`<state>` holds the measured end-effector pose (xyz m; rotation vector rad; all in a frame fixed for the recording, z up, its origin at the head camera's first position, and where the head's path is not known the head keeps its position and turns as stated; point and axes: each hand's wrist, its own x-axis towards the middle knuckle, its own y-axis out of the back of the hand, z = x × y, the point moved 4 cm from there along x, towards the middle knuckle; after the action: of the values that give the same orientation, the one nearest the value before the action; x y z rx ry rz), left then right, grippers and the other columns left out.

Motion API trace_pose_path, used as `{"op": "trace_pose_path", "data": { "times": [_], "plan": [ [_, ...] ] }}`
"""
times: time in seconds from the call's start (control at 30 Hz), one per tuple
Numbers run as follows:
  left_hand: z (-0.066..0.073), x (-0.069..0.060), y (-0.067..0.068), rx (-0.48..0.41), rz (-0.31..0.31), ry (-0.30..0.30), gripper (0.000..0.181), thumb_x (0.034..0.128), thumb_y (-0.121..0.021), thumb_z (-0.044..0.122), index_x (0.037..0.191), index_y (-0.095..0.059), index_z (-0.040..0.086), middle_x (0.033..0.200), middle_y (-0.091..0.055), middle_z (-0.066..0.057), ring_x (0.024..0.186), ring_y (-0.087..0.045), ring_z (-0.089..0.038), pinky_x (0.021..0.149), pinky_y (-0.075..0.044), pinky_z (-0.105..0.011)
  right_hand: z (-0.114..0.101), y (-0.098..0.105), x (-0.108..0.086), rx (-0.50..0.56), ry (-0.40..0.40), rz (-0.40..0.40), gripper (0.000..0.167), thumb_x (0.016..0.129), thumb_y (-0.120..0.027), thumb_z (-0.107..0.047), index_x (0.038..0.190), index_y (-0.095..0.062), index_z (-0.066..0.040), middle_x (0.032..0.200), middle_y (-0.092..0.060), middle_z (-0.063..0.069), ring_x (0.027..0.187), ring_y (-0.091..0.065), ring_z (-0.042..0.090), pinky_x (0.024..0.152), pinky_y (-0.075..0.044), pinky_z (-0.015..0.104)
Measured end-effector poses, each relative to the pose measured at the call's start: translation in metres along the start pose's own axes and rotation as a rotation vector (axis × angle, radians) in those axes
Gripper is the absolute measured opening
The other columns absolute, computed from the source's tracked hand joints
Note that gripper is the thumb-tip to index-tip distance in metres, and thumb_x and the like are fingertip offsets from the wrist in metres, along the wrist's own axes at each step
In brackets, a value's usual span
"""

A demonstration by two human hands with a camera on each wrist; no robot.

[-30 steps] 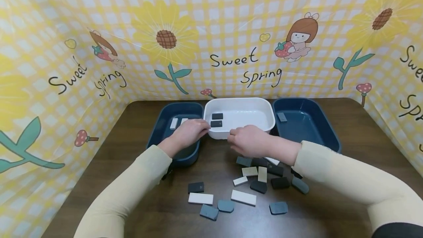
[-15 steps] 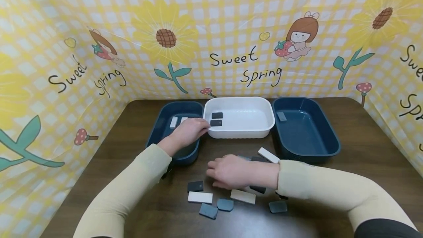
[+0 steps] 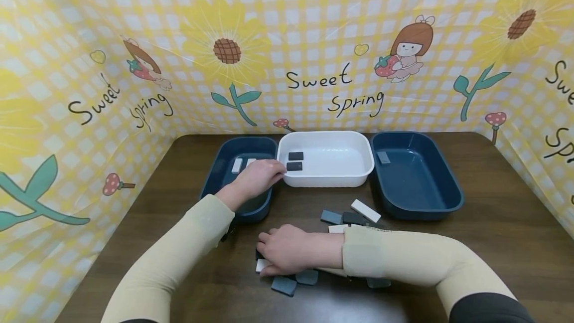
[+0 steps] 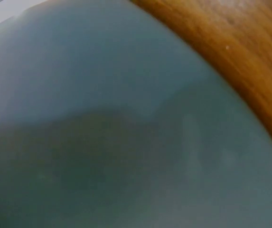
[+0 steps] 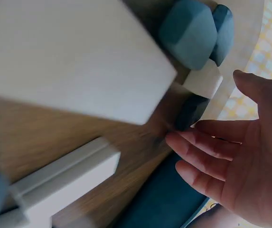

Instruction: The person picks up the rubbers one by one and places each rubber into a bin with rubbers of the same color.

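My right hand reaches low over the table, above a black block and a white block, both partly hidden by it. In the right wrist view the fingers are nearly straight and the thumb stands apart, with a dark block by the fingertips and nothing gripped. My left hand lies across the left blue tray, fingertips loosely bent at the left rim of the white tray. The left wrist view is filled mostly by a blurred blue-grey surface.
Two black blocks lie in the white tray, white blocks in the left blue one. The right blue tray holds a grey block. Several loose blocks lie around and under my right forearm on the wooden table.
My right hand has come from the white tray's front rim toward me and left, over the loose blocks, to the black block. My left hand stays where it was.
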<state>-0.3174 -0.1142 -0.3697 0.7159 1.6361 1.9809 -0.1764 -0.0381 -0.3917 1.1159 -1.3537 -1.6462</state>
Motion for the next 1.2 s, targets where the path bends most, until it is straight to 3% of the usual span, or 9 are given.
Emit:
{"op": "trace_pose_path", "data": {
  "times": [0.13,0.3,0.43,0.7,0.97,1.2],
  "plan": [
    [0.0,0.0,0.0,0.002,0.0,-0.004,0.02,0.0947,-0.064,0.014,0.113,-0.071,0.01,0.11,-0.069,-0.005,0.099,-0.064,-0.02,0.093,-0.048,-0.037,-0.002,0.001,0.009,0.024,-0.029,0.005,0.034,0.098,-0.055,-0.041,0.117,-0.066,-0.015,0.102,-0.063,-0.003,0.078,-0.058,0.006,0.059,-0.046,0.018],
    [-0.001,0.001,0.001,0.006,0.006,-0.01,0.02,0.0945,-0.065,0.014,0.113,-0.072,0.01,0.109,-0.07,-0.005,0.098,-0.064,-0.019,0.093,-0.049,-0.036,0.001,0.0,0.015,0.067,-0.073,-0.005,0.027,0.097,-0.061,-0.024,0.121,-0.065,-0.014,0.109,-0.065,0.0,0.081,-0.062,0.006,0.061,-0.05,0.019],
    [0.0,0.002,0.002,0.013,0.011,-0.028,0.019,0.0944,-0.065,0.013,0.111,-0.072,0.01,0.108,-0.07,-0.005,0.098,-0.064,-0.019,0.092,-0.049,-0.036,0.005,0.0,0.017,0.093,-0.082,0.002,0.028,0.096,-0.063,-0.023,0.122,-0.066,-0.015,0.114,-0.066,0.001,0.08,-0.063,0.005,0.061,-0.05,0.019],
    [0.001,0.0,0.002,0.016,0.016,-0.051,0.017,0.0946,-0.064,0.012,0.109,-0.072,0.009,0.106,-0.07,-0.005,0.096,-0.064,-0.018,0.091,-0.05,-0.035,0.006,0.001,0.017,0.024,-0.063,0.028,0.022,0.092,-0.066,-0.022,0.114,-0.069,-0.019,0.103,-0.066,-0.002,0.059,-0.051,0.005,0.046,-0.04,0.019],
    [0.001,0.001,0.001,0.023,0.025,-0.045,0.017,0.0939,-0.065,0.013,0.109,-0.073,0.009,0.105,-0.07,-0.005,0.094,-0.065,-0.018,0.09,-0.05,-0.035,0.005,-0.001,0.016,-0.071,-0.061,0.039,0.018,0.093,-0.065,-0.022,0.11,-0.071,-0.021,0.096,-0.062,-0.004,0.058,-0.049,0.005,0.044,-0.039,0.02],
    [-0.001,0.001,0.0,-0.004,0.011,-0.044,0.017,0.0948,-0.064,0.014,0.109,-0.072,0.01,0.105,-0.07,-0.005,0.093,-0.064,-0.018,0.09,-0.05,-0.035,0.009,-0.003,0.016,-0.006,-0.068,0.05,0.021,0.093,-0.064,-0.019,0.114,-0.071,-0.019,0.105,-0.065,-0.002,0.064,-0.054,0.006,0.047,-0.042,0.019]
  ]
}}
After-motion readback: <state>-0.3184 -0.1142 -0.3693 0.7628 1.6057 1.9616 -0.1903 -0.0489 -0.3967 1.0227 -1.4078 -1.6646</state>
